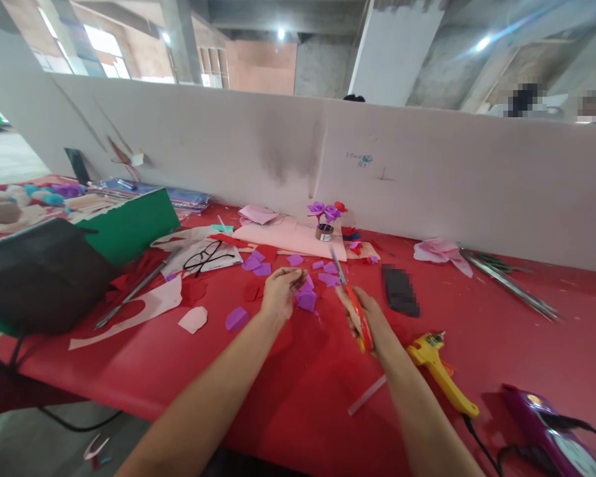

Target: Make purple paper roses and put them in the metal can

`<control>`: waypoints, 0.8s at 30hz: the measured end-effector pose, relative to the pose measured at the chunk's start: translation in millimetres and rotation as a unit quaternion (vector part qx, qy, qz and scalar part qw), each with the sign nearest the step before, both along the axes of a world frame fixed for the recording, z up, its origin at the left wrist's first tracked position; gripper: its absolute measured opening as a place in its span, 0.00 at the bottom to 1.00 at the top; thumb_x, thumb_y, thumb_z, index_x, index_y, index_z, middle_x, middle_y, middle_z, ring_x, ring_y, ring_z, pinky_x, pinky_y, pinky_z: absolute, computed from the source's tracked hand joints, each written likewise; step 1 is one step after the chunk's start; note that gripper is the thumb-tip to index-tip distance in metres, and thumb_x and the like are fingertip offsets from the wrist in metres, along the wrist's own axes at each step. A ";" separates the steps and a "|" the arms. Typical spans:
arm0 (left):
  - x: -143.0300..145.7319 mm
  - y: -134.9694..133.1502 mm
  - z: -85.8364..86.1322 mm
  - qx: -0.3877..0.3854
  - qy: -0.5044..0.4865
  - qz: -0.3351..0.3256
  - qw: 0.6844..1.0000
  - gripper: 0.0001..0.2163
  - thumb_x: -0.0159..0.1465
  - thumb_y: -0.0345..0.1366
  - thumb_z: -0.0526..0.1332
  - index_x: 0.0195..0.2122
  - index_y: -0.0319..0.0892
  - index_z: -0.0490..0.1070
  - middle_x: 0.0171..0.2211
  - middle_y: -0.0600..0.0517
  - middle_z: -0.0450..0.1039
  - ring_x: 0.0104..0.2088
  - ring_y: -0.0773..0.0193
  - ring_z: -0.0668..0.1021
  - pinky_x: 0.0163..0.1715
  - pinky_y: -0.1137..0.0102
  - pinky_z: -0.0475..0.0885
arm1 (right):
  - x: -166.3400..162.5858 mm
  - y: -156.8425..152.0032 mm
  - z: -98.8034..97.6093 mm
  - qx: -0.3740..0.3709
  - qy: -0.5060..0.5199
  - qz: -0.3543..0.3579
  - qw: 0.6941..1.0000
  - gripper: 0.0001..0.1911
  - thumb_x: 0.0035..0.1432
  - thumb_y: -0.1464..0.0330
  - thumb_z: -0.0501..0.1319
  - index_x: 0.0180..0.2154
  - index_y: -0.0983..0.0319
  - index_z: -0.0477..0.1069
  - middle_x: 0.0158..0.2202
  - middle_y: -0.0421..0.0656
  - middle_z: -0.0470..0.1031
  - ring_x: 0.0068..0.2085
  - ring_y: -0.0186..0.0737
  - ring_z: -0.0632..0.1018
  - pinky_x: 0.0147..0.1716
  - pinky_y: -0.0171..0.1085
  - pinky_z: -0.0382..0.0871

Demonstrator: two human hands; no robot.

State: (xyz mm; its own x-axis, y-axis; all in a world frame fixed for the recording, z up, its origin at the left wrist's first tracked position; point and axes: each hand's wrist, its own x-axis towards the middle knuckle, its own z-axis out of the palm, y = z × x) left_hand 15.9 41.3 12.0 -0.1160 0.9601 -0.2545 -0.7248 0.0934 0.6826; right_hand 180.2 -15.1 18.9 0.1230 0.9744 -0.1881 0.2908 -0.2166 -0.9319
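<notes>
My left hand (279, 291) is closed in a pinch at the middle of the table, with a small purple paper piece (306, 283) at its fingertips. Just below the fingers is another purple piece (306, 302). My right hand (370, 317) grips scissors (358, 315) with red and yellow handles, their blades pointing up and away from me. Between and beyond the hands, several cut purple pieces (329, 279) are scattered. Farther back stands a small brown pot (324, 232) with purple and red paper flowers (332, 212).
A yellow glue gun (440, 371) lies right of my right arm, near a purple corded device (551, 424). A dark phone-like object (400, 289) lies behind it. Left are eyeglasses (208, 257), a black bag (49, 275) and a green box (134, 225). A white partition (218, 146) borders the red table (288, 397).
</notes>
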 end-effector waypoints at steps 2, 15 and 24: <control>-1.5 -1.8 0.8 0.006 0.045 -0.027 0.999 0.06 0.46 0.22 0.65 0.20 0.37 0.70 0.22 0.50 0.74 0.25 0.67 0.76 0.31 0.72 0.70 | 14.6 1.6 4.9 -0.014 -0.152 -0.018 0.988 0.27 0.57 0.52 0.54 0.52 0.61 0.62 0.24 0.41 0.72 0.22 0.39 0.74 0.23 0.36 0.66; -10.0 -11.4 3.0 -0.003 0.269 -0.234 0.934 0.05 0.48 0.25 0.65 0.27 0.37 0.78 0.25 0.49 0.77 0.25 0.69 0.76 0.25 0.76 0.65 | 11.2 0.7 5.3 -0.127 -0.546 0.023 0.827 0.24 0.59 0.55 0.50 0.51 0.62 0.64 0.42 0.56 0.76 0.45 0.59 0.77 0.41 0.53 0.66; -9.1 -17.2 5.2 -0.002 0.320 -0.316 0.893 0.06 0.48 0.27 0.66 0.28 0.38 0.78 0.24 0.52 0.76 0.25 0.70 0.76 0.33 0.73 0.69 | 18.4 -5.6 10.7 -0.003 -0.505 -0.001 0.863 0.18 0.58 0.57 0.54 0.45 0.55 0.74 0.47 0.52 0.72 0.41 0.54 0.78 0.39 0.51 0.69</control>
